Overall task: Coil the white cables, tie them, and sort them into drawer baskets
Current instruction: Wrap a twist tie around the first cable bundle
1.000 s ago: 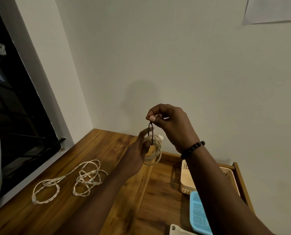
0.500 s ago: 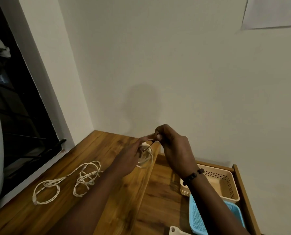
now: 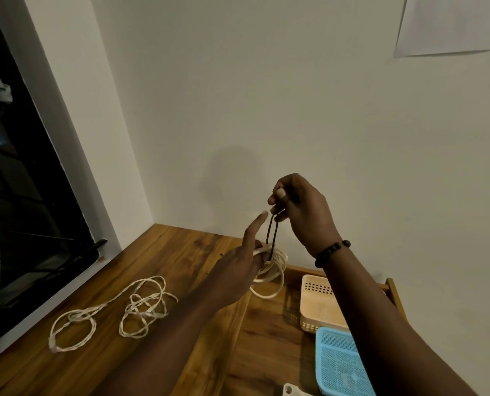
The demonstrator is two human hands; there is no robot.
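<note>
Coiled white cable, dark tie looped.

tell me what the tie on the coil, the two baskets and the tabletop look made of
Dark tie: thin and limp, probably elastic or cord; too small to tell. Cream basket and blue basket: moulded plastic, judging by the perforated grid walls and matte, even colour. Tabletop: wood or wood-look laminate, with brown grain, a knot and a slight sheen.

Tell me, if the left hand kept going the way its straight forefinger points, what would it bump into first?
Probably the right hand: the left hand points its forefinger up toward the fingers pinching the dark tie, though depth between them is unclear.
</note>
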